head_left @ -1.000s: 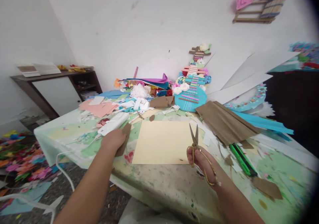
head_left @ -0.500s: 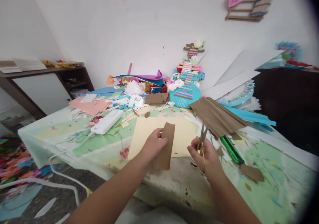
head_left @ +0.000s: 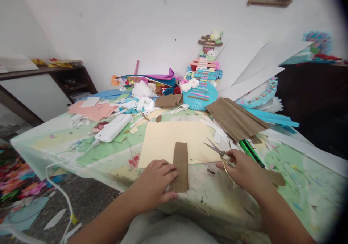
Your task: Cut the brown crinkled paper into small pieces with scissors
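Brown paper strip (head_left: 181,164) overlaps the cream sheet (head_left: 160,139) on the counter (head_left: 202,182); the left hand (head_left: 157,178), fingers loosely spread, touches its left edge; the right hand (head_left: 243,168) holds gold-handled scissors (head_left: 221,152), blades parted.

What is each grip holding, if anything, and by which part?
The right grip holds the scissors by their gold handles. The left grip rests against the left edge of the brown strip, seemingly clasping nothing.

A blue guitar-shaped craft (head_left: 199,100) is being flanked by salmon-coloured sheets (head_left: 94,110) to its left and a flower-trimmed arc (head_left: 270,92) to its right, and overlooked by a wooden rack (head_left: 268,2) from its upper right.
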Motion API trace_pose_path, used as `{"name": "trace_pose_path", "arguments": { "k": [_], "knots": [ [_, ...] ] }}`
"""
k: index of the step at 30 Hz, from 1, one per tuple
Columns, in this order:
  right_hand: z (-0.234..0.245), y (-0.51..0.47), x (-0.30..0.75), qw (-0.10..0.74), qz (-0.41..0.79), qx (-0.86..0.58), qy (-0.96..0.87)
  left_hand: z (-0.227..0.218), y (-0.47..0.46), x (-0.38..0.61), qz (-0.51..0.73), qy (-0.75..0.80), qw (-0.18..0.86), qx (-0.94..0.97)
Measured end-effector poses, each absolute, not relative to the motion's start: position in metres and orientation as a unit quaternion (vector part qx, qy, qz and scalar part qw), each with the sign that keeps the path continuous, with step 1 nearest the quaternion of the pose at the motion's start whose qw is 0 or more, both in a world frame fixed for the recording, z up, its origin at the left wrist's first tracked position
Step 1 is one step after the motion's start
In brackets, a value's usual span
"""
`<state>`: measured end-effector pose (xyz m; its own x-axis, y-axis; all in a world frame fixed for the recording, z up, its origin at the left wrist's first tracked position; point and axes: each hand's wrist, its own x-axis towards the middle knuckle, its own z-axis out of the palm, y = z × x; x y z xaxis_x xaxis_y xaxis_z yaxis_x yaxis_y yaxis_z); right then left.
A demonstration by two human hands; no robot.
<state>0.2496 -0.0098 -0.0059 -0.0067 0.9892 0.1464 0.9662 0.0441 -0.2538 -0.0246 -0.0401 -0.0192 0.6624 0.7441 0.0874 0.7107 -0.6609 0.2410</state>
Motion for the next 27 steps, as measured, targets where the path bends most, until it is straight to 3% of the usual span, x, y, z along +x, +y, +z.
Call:
{"name": "trace_pose_path", "arguments": {
  "k": [4, 10, 15, 20, 27],
  "knots": [
    [-0.002, -0.02, 0.243, 0.177, 0.097, -0.618, -0.76, -0.025, -0.054, -0.016, 0.093, 0.434, 0.049, 0.895],
    [0.0, -0.043, 0.23, 0.128, 0.013, -0.485, -0.865, -0.033, -0.059, -0.021, 0.119, 0.395, 0.051, 0.91],
    [0.001, -0.057, 0.227, 0.105, -0.061, -0.46, -0.879, -0.036, -0.056, -0.023, 0.168, 0.377, 0.076, 0.908],
    [-0.002, -0.055, 0.244, 0.082, -0.119, -0.501, -0.853, -0.031, -0.053, -0.016, 0.192, 0.366, 0.092, 0.906],
    [-0.003, -0.008, 0.272, -0.006, -0.152, -0.728, -0.668, -0.036, -0.053, -0.013, 0.244, 0.354, 0.069, 0.9]
  ]
}}
